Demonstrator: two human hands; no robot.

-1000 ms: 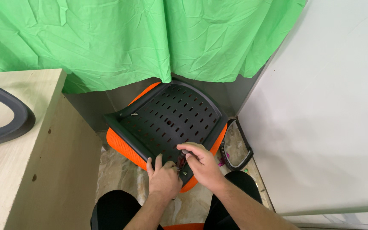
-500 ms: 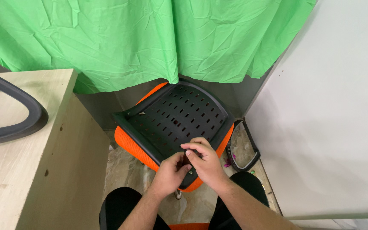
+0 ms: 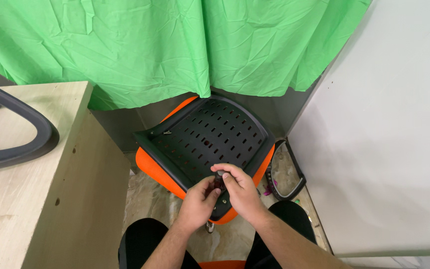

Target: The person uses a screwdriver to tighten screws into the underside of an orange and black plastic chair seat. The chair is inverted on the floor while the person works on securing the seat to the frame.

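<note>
Chair seat [image 3: 210,144], black perforated plastic shell over orange cushion, lies tilted on floor below green curtain [image 3: 165,45], between wooden cabinet [image 3: 51,199] and white panel [image 3: 394,139]. Left hand [image 3: 197,204] rests at seat's near edge, fingers curled narrow beside small dark knob [image 3: 219,175]. Right hand [image 3: 240,192] closes fingers around same knob, thumb on top. Black armrest [image 3: 16,139] lies on cabinet top. Second black armrest loop [image 3: 288,174] on floor just right of seat.

Small dark part [image 3: 219,180] between the hands, mostly hidden
</note>
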